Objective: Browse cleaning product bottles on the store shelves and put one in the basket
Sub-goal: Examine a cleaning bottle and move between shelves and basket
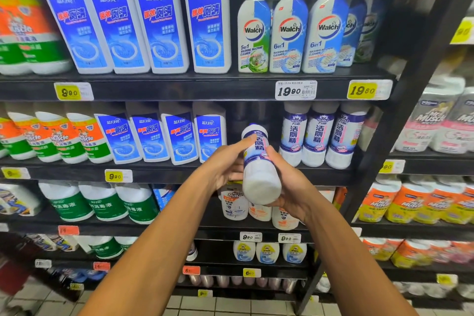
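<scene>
— Where is your camera sitting?
— On my head, and it is looking forward and slightly down at the shelves (195, 90), close in front of me.
— How much is it taking in?
— It is catching several shelf rows, wide-angle, with my forearms reaching in from below.

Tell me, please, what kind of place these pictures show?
Most likely a supermarket aisle for cleaning products. Black shelves carry rows of identical bottles, such as Walch washing machine cleaner, and price tags line the shelf edges. Both hands hold one white toilet cleaner bottle taken out for a look.
</scene>
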Demonstrator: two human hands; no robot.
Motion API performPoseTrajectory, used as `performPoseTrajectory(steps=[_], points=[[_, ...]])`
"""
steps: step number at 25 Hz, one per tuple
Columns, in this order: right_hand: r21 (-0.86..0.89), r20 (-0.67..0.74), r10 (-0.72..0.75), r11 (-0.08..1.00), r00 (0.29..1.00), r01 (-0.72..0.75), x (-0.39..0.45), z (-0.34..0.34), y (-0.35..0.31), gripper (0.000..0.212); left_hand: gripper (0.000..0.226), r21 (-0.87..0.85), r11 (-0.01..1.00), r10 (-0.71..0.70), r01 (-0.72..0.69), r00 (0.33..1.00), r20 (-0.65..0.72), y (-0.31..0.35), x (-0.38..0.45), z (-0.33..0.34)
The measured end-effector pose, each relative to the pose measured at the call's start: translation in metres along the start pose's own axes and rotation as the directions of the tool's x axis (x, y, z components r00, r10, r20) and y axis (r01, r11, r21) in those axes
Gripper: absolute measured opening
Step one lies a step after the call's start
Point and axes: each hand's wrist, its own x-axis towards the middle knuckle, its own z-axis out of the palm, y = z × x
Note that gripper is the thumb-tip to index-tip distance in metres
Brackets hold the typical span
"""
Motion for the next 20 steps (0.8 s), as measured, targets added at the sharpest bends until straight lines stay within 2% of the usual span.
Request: performPoseTrajectory(steps=[3,5,9,14,20], points=[[-0.088,-0.009,0.045,0.995,0.999,-0.046,-0.001,-0.004,0.01,0.056,0.05,0.01,1.0,0.018,-0.018,0.999,0.045,-0.006,-0.003,-0.005],[-0.124,0.032,0.055,0.991,0.998,-0.051,-0.004,-0.007,0.016,0.053,0.056,0.015,0.998,0.052,-0.053,0.995,0.085,-0.011,-0.007,-0.008],[-0.174,0.138,-0.001,0.984,0.99,0.025,-0.007,-0.015,0.027,0.046,0.047,0.017,0.983,0.175,-0.18,0.97,0.169,-0.016,-0.011,-0.018],[-0.19,0.174,-0.066,0.977,0.983,0.1,-0.009,-0.013,0.027,0.046,0.047,0.036,0.97,0.233,-0.242,0.959,0.16,-0.017,-0.015,-0.021],[-0.177,0.18,-0.07,0.979,0.981,0.103,-0.008,-0.016,0.031,0.048,0.029,0.035,0.968,0.241,-0.25,0.956,0.17,-0.019,-0.019,-0.021]])
